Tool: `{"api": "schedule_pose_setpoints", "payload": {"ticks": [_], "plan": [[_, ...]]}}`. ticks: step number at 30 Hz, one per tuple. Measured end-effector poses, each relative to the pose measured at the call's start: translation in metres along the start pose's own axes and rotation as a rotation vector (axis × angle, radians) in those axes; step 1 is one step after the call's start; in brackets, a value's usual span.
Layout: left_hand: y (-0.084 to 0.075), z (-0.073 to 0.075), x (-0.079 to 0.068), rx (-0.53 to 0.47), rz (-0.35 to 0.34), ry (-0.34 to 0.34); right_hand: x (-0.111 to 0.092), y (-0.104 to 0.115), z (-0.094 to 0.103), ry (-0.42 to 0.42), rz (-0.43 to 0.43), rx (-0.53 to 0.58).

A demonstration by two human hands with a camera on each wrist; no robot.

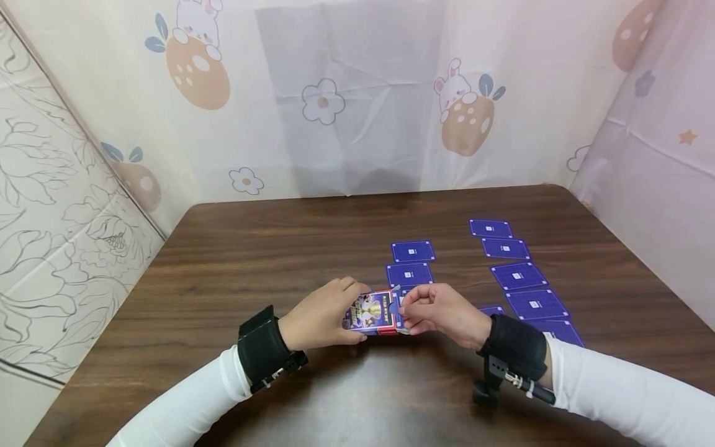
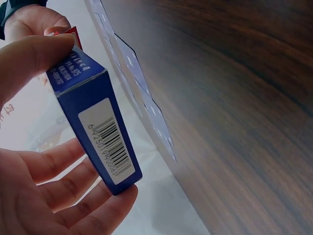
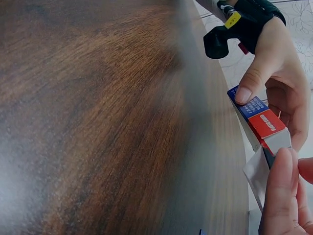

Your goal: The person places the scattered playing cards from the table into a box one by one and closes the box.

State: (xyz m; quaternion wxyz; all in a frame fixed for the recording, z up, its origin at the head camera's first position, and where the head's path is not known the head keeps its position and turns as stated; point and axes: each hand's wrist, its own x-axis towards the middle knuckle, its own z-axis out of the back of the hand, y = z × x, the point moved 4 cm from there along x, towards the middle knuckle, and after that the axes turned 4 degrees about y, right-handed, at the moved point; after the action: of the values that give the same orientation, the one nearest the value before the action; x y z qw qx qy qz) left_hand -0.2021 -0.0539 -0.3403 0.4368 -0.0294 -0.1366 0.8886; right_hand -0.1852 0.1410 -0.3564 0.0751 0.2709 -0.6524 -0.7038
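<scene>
My left hand grips a small blue and red card box by its closed end, low over the near middle of the table. A gold trophy picture shows on its upper face. In the left wrist view, the thumb lies over one edge with the fingers opposite, and a barcode label faces the camera. My right hand pinches at the box's opened right end. From the right wrist view, a white flap sticks out beside the thumb. Fingertips partly hide what they pinch there.
Blue cards lie face down on the brown wooden table: a short column behind the box, and a longer slanting column to the right. Part of another card shows by the right wrist. A patterned curtain hangs behind.
</scene>
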Motion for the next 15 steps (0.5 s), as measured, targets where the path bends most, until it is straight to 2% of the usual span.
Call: {"api": "schedule_pose_setpoints", "payload": {"ticks": [5,15], "plan": [[-0.0014,0.0000,0.0009,0.002,-0.009,-0.005,0.0033,-0.0017,-0.0026,0.009,-0.002,-0.002],[0.0000,0.0012,0.0018,0.005,0.000,0.004,0.0093,-0.0010,-0.0026,-0.031,-0.025,-0.066]]}}
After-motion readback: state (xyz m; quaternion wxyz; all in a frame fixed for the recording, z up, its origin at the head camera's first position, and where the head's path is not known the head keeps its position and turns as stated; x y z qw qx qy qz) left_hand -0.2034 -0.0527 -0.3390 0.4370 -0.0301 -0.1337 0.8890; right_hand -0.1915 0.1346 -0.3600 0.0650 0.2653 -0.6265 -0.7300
